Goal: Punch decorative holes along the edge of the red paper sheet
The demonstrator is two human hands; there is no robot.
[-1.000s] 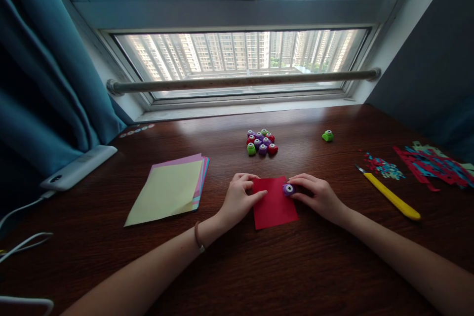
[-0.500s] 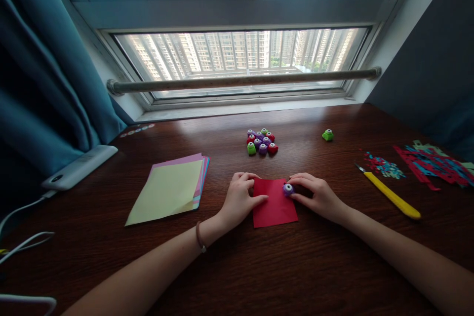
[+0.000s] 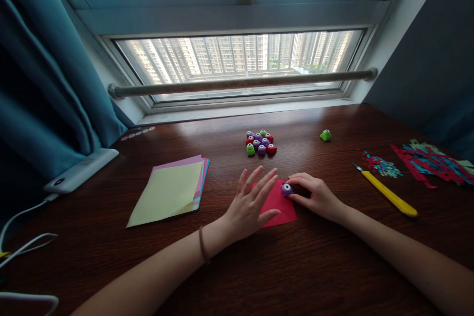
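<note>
A: Item one, the hands?
B: Left hand [image 3: 249, 205], fingers spread wide and lifted, palm down over the left part of the red paper square [image 3: 282, 207]; it grips nothing. Right hand [image 3: 314, 195], fingers curled and pinching the purple punch [image 3: 286, 188].

A: Location of the punch?
B: On the far right corner of the red square, which lies flat on the dark wooden table [image 3: 296, 276], near centre.

A: Other stock on the table?
B: Cluster of small punches [image 3: 259, 142], purple, red and green, further off behind the hands. Single green punch [image 3: 326, 135] apart to the right of the cluster. Stack of coloured paper [image 3: 169, 189], yellow sheet on top, to the left. Yellow craft knife [image 3: 387, 191] to the right, with paper scraps [image 3: 383, 165] and cut red-and-blue sheets [image 3: 433, 162] beyond it. White device [image 3: 79, 170] with cable at the far left.
</note>
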